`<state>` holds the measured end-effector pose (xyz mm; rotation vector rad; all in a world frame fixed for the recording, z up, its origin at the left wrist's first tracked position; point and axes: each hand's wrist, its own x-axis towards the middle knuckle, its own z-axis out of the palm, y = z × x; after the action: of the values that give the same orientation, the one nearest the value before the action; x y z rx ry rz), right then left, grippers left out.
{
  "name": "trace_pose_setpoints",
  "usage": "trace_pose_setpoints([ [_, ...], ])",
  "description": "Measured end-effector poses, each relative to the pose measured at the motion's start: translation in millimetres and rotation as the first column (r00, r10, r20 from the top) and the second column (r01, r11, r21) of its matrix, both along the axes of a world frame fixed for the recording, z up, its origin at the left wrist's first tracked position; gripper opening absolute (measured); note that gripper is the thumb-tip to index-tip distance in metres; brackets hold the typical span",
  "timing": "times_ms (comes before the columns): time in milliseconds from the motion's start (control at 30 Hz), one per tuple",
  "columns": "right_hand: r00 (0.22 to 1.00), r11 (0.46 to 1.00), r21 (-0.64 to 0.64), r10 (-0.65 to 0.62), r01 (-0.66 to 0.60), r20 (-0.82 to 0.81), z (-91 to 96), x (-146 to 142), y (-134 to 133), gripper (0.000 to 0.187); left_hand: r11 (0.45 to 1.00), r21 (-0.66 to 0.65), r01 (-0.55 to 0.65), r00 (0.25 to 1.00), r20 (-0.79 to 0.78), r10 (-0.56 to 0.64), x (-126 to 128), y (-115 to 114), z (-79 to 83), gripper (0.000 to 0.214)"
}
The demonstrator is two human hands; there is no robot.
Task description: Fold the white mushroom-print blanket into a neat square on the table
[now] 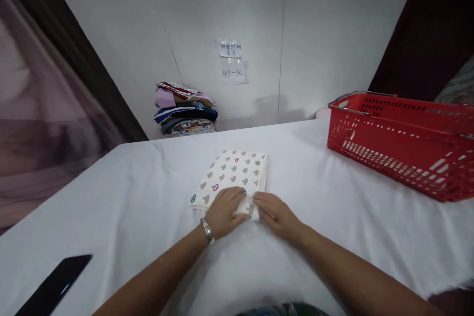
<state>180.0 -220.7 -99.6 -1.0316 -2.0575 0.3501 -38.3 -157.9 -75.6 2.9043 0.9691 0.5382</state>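
A folded white cloth (237,170) with a mushroom print in grey, red, blue and green lies flat on the white-covered bed or table. At its near edge, my left hand (225,211) rests over the fabric, with the thumb and fingers closed around a bunched part. My right hand (277,215) pinches the near right corner, close to the left fingertips. The fabric under both hands is partly hidden. A silvery bracelet (207,230) circles my left wrist.
A red plastic basket (388,143) with metal handles stands on the right. Folded fabrics (185,108) are stacked by the wall beyond the far edge. A black phone-like slab (55,284) lies at lower left. Paper notes (234,72) hang on the wall; a curtain (40,103) is at left.
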Motion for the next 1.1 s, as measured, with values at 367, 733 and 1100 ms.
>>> trace_pose_setpoints([
  [367,0.803,0.862,-0.483,-0.394,0.155,-0.446,-9.1,18.7,22.5,0.03,0.996,0.044,-0.08,0.989,-0.118,0.085,23.2,-23.3,-12.7,0.054],
  [733,0.697,0.79,-0.602,-0.496,0.115,-0.517,-10.3,28.2,25.8,0.035,0.996,-0.004,-0.089,0.995,-0.051,0.088,19.6,-23.2,0.2,0.056],
  [1100,0.676,0.715,-0.668,-0.599,0.208,-0.431,-3.9,44.0,36.0,0.04,0.997,0.034,-0.073,0.997,-0.03,0.074,-89.8,-45.0,-17.3,0.06],
])
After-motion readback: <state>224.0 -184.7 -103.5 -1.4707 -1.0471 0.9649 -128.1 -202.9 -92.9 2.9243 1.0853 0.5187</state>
